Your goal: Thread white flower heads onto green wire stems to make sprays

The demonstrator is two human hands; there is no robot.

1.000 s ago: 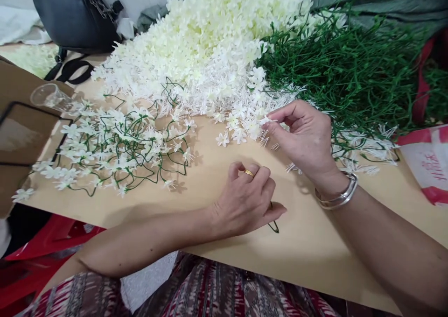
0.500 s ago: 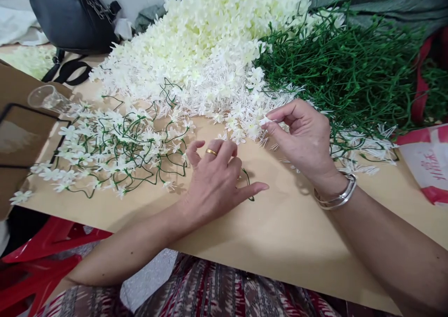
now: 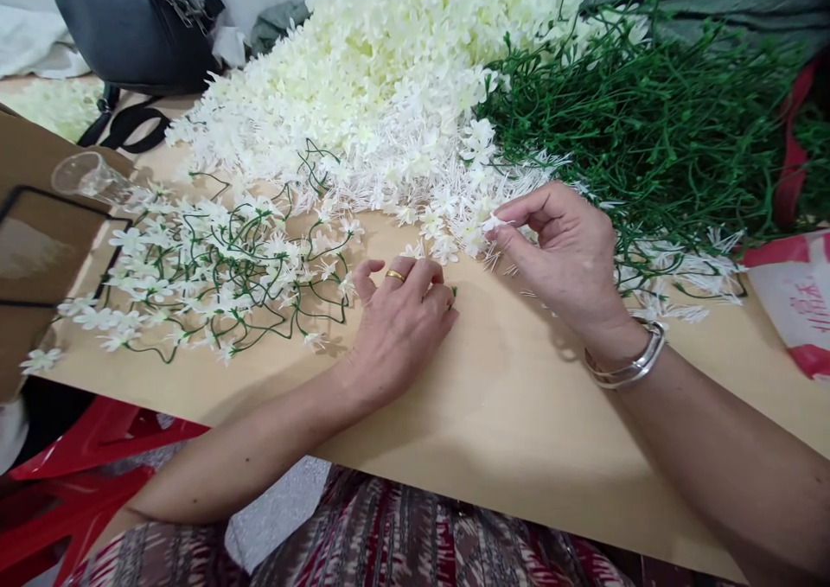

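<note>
In the head view, my right hand pinches a small white artificial flower between thumb and index finger, at the front edge of the flower pile. My left hand is low over the table with its fingers curled down and the thumb tucked underneath. A green tip of an artificial stem peeks out beside its fingers; the rest of the stem is hidden by the hand. Left of that hand lies a loose heap of white flowers on green stems.
A big pile of white flowers stands at the back, beside a heap of green stems. Around them are a black bag, a clear plastic cup, a cardboard box and a red-and-white packet.
My left thumb has swung in under the palm, and the green stem beneath that hand is now mostly covered. My right hand stays nearly still with the flower.
</note>
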